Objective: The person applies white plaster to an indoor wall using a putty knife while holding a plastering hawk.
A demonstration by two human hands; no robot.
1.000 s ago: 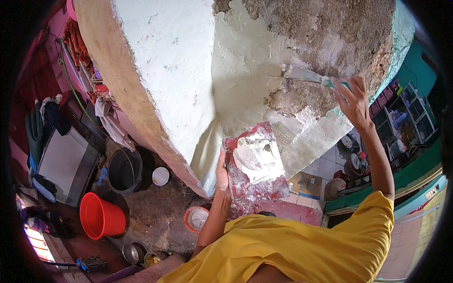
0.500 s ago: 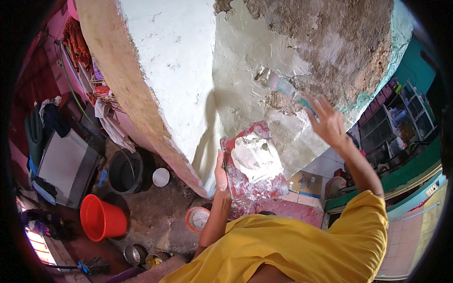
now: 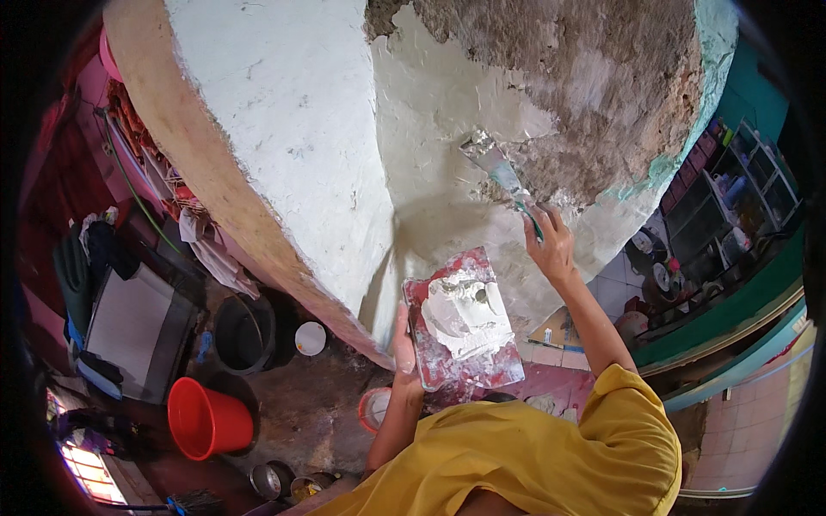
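Observation:
My left hand (image 3: 403, 348) grips the side of a scuffed red board (image 3: 516, 361) carrying a mound of white paste (image 3: 460, 327). My right hand (image 3: 551, 241) is closed on the teal handle of a putty knife (image 3: 497, 168), its wide metal blade up and left at the plastered surface. The wall (image 3: 430, 103) has pale, wet-looking filler beside rough, bare brown render, with a white painted face (image 3: 275, 129) to the left and a green strip along the right edge.
On the floor at lower left are a red bucket (image 3: 206, 417), a black bucket (image 3: 241, 335), a white lid (image 3: 310, 339), metal pots (image 3: 271, 482) and a leaning grey panel (image 3: 138, 335) with clothes over it. A rack of kitchenware (image 3: 748, 189) stands at the right.
My right hand and the putty knife have moved left and down, the handle now angled more steeply. The board stays in my left hand; the view has shifted slightly.

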